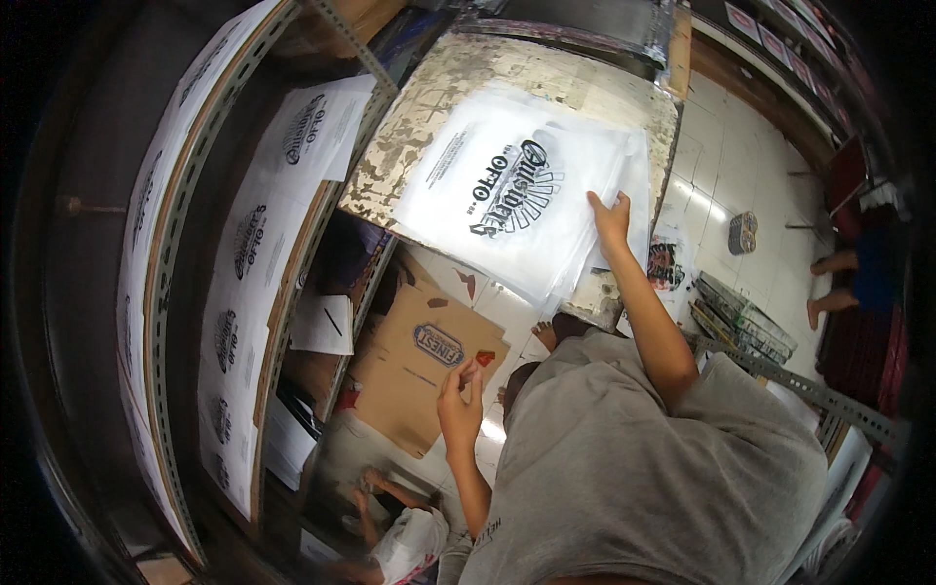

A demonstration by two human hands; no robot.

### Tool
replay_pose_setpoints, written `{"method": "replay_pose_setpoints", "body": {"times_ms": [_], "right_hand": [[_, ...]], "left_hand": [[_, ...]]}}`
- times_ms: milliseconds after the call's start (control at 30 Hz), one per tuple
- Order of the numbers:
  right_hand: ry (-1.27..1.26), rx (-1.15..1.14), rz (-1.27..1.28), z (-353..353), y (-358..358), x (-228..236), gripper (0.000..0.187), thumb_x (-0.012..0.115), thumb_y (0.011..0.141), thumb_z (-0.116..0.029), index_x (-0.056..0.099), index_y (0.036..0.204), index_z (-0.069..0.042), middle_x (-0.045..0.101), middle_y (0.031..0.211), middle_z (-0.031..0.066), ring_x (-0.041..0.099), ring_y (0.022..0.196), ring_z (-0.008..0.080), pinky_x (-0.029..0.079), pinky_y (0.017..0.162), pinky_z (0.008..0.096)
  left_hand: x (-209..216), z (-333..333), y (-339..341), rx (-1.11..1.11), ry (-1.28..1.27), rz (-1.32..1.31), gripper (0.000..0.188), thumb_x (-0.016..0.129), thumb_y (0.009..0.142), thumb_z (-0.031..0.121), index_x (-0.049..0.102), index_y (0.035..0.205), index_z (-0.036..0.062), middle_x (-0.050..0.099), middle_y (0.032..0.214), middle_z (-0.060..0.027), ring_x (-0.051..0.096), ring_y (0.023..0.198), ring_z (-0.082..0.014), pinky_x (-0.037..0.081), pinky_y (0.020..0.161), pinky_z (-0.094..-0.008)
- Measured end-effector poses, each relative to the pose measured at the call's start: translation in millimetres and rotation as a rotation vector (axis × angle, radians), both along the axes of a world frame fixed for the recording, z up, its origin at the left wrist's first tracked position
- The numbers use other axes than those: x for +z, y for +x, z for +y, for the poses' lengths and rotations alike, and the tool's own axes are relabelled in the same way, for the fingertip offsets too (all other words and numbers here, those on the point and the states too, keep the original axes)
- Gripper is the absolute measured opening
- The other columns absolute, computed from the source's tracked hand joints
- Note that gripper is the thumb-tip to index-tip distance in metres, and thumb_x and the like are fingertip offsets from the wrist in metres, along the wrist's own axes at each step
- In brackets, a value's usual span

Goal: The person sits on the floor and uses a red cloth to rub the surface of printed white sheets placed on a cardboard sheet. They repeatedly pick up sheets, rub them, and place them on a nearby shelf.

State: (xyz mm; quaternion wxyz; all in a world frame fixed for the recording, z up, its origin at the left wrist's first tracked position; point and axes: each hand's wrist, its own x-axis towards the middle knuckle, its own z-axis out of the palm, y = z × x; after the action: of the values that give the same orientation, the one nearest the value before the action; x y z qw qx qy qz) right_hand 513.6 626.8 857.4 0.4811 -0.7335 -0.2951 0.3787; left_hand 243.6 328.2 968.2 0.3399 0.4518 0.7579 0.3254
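My right hand (610,222) is at the right edge of a loose stack of translucent white sheets (458,205) with black printing. Its thumb lies on top, and the fingers close round the edge of a sheet. The stack rests on a worn, paint-stained tabletop (395,117) and overhangs its near edge. My left hand (461,409) is raised below the table, fingers curled and thumb and index finger pinched together. Right by those fingertips shows a small orange-red piece (485,359); I cannot tell whether it is held or lies behind.
On the left, a metal rack (180,283) carries more printed white sheets (234,253). Flattened brown cardboard (409,390) lies on the tiled floor. Another person (409,541) sits low at the bottom left. Wire racks (746,317) and a small patterned container (743,234) are on the right.
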Motion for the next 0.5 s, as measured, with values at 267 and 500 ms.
{"method": "replay_pose_setpoints", "body": {"times_ms": [267,500], "right_hand": [[-0.017,-0.042,-0.114,-9.5,-3.5,-11.1,0.066,0.081,0.083,-0.021,0.045,0.134,0.002,0.064,0.118,0.0276,0.065,0.108,0.0371,0.052,0.092,0.0418],[-0.077,0.149,-0.495,-14.5,3.1,12.0,0.039,0.072,0.091,-0.025,0.063,0.112,0.007,0.064,0.111,0.0337,0.064,0.106,0.0450,0.051,0.090,0.0465]], "left_hand": [[1.5,1.6,-8.1,-0.105,-0.088,-0.011,0.033,0.066,0.097,0.012,0.063,0.128,0.0008,0.071,0.115,-0.0165,0.070,0.104,-0.0251,0.052,0.093,-0.0355],[-14.1,6.3,-12.8,-0.273,-0.128,-0.001,0.035,0.067,0.097,0.016,0.062,0.129,0.0015,0.071,0.117,-0.0171,0.070,0.107,-0.0260,0.052,0.095,-0.0360]]}}
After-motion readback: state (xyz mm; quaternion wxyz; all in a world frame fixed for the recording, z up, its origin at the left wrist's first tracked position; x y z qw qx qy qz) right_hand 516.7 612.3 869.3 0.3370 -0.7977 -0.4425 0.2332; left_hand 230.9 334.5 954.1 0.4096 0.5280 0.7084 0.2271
